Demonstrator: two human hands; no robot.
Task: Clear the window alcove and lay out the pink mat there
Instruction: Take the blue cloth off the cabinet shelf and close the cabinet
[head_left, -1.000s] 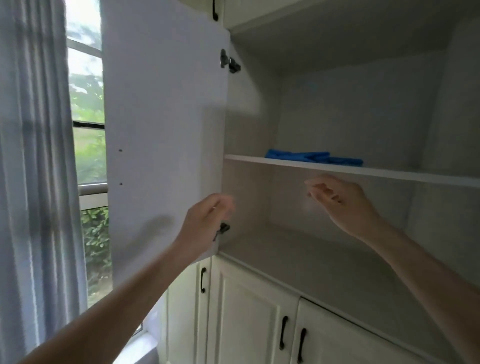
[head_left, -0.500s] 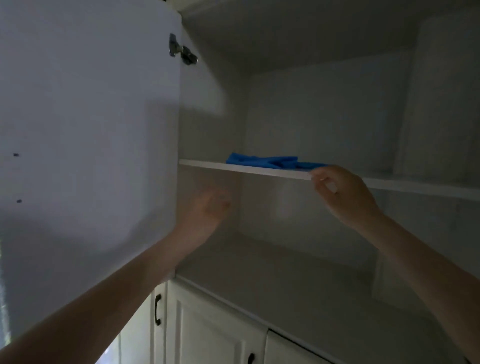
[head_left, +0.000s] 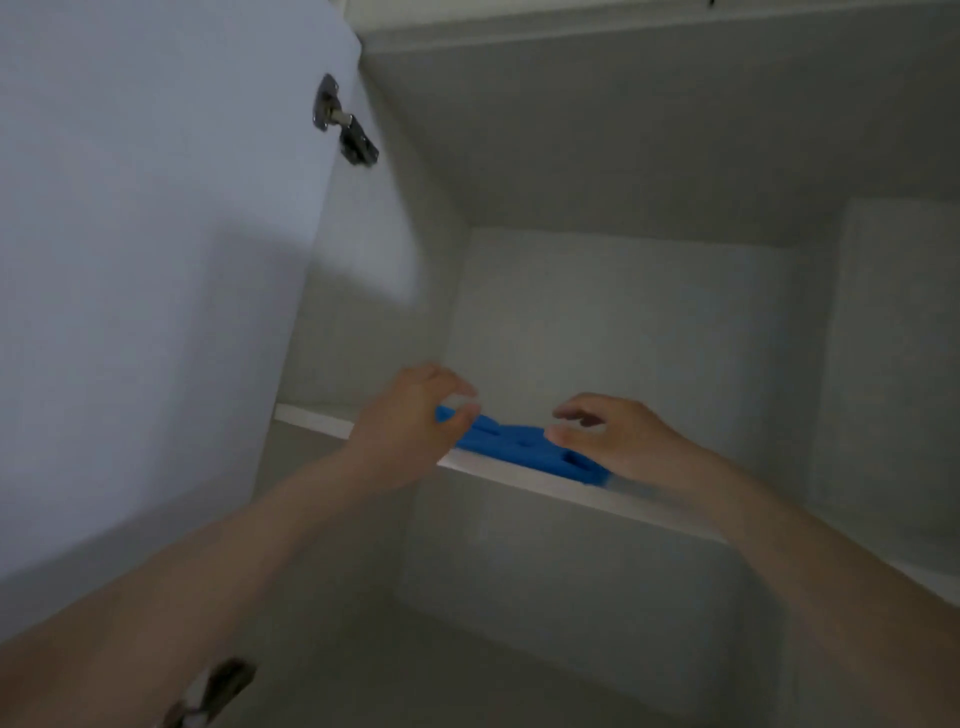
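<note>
Both bare forearms reach up and away from the camera. The left hand (head_left: 410, 421) shows its back, fingers curled forward, thumb below. The right hand (head_left: 615, 434), well apart to its right, has fingers spread and loosely bent.

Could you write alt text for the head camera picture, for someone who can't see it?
Both hands, left and right, reach a flat blue thing on a white cupboard shelf. The open door stands to the left.
</note>
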